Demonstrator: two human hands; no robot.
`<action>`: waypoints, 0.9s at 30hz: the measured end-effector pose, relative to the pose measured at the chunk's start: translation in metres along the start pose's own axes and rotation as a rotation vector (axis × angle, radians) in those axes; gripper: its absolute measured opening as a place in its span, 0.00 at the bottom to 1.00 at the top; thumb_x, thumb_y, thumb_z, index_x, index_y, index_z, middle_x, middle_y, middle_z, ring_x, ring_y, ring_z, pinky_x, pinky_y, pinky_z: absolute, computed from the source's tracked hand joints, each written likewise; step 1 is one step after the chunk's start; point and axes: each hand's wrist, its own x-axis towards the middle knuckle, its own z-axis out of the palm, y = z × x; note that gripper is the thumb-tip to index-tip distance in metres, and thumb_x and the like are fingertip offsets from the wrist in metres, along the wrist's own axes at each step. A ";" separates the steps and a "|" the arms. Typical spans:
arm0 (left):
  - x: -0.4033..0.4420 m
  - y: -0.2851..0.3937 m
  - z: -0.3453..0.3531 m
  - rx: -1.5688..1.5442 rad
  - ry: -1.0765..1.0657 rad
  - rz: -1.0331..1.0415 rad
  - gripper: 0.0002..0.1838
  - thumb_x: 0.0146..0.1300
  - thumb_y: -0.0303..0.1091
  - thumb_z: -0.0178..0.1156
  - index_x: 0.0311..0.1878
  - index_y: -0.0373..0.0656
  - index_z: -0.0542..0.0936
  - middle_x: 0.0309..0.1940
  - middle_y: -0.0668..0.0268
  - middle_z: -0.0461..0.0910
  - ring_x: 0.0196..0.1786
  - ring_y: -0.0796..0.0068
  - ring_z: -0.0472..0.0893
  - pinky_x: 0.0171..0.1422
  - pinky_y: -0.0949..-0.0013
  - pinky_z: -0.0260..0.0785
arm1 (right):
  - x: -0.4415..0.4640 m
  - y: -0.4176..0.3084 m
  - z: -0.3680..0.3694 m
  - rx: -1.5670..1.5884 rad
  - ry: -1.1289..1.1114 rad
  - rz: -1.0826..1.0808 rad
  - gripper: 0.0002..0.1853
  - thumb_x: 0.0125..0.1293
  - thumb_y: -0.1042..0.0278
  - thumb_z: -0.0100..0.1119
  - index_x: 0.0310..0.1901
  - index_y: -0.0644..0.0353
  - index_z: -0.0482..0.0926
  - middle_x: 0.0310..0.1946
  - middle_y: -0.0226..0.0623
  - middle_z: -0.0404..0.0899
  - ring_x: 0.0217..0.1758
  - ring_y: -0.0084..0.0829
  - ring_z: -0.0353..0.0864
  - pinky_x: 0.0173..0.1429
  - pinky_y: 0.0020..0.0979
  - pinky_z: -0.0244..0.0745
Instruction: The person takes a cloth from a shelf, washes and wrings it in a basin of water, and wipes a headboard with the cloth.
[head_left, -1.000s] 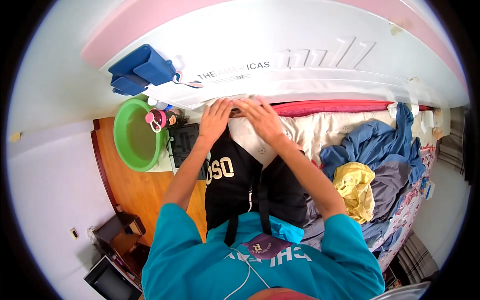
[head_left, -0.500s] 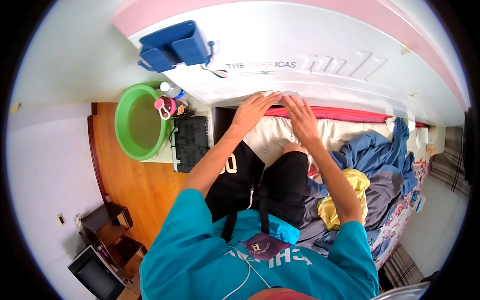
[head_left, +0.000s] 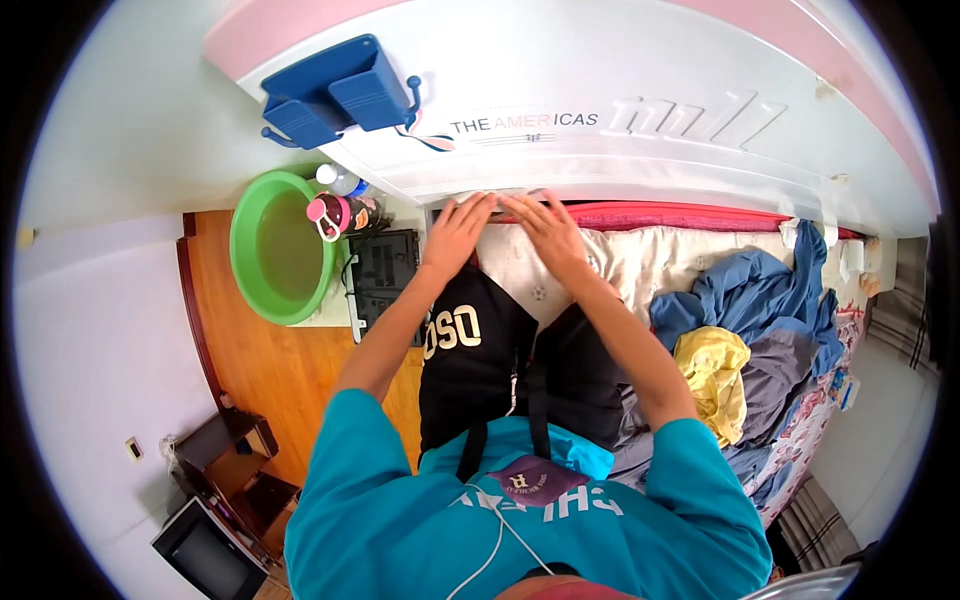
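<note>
My left hand [head_left: 458,232] reaches to the lower edge of a white headboard [head_left: 700,60] with pink trim. Its fingers are stretched out and lie against the panel. Close beside it, my right hand [head_left: 547,232] has its fingers extended against the same edge, the two sets of fingertips nearly meeting. Something pale shows at the fingertips, but I cannot make out what it is. Just below the panel runs a red folded fabric [head_left: 650,216], along the top of a cream patterned mattress [head_left: 630,262]. A blue plastic holder [head_left: 335,92] is fixed to the headboard's left side.
On the left are a green basin [head_left: 262,250] of murky water, a pink-capped bottle [head_left: 330,215], a clear bottle [head_left: 342,180] and a black device [head_left: 385,275]. Blue clothing [head_left: 745,290] and a yellow cloth [head_left: 712,375] lie on the bed at right.
Both hands have slid left along the headboard's lower edge, from below the right end of the lettering to below its left part. The camera view has shifted slightly.
</note>
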 end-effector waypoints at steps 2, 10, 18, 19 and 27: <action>0.025 0.022 -0.001 0.052 0.035 0.108 0.33 0.67 0.36 0.54 0.76 0.44 0.68 0.79 0.74 0.63 0.80 0.76 0.61 0.78 0.62 0.58 | -0.025 0.027 0.006 -0.034 -0.146 0.015 0.37 0.69 0.64 0.52 0.81 0.44 0.58 0.84 0.12 0.44 0.84 0.15 0.46 0.87 0.43 0.37; 0.087 0.090 0.007 -0.064 0.145 0.080 0.35 0.66 0.34 0.54 0.78 0.44 0.64 0.76 0.74 0.66 0.77 0.81 0.64 0.79 0.67 0.57 | -0.084 0.082 0.027 0.078 -0.002 0.190 0.35 0.67 0.63 0.54 0.78 0.44 0.64 0.82 0.09 0.51 0.81 0.15 0.55 0.86 0.44 0.44; 0.077 0.062 -0.032 -0.113 0.167 0.065 0.33 0.65 0.30 0.55 0.75 0.42 0.68 0.76 0.69 0.67 0.78 0.75 0.64 0.81 0.62 0.57 | -0.065 0.080 -0.020 0.224 0.096 0.180 0.35 0.66 0.72 0.52 0.77 0.52 0.64 0.82 0.18 0.54 0.82 0.21 0.56 0.86 0.40 0.48; 0.077 0.060 -0.041 -0.176 0.176 0.023 0.32 0.65 0.29 0.55 0.74 0.41 0.69 0.76 0.68 0.67 0.78 0.72 0.64 0.81 0.60 0.58 | -0.062 0.080 -0.030 0.288 0.141 0.194 0.35 0.66 0.75 0.51 0.77 0.54 0.64 0.81 0.21 0.55 0.82 0.24 0.57 0.85 0.42 0.48; 0.071 0.018 -0.099 -0.298 0.331 -0.165 0.31 0.63 0.27 0.57 0.72 0.41 0.72 0.76 0.66 0.68 0.79 0.68 0.63 0.80 0.54 0.60 | -0.014 0.069 -0.111 0.394 0.361 0.211 0.32 0.65 0.74 0.51 0.74 0.56 0.68 0.80 0.23 0.60 0.81 0.26 0.59 0.84 0.43 0.51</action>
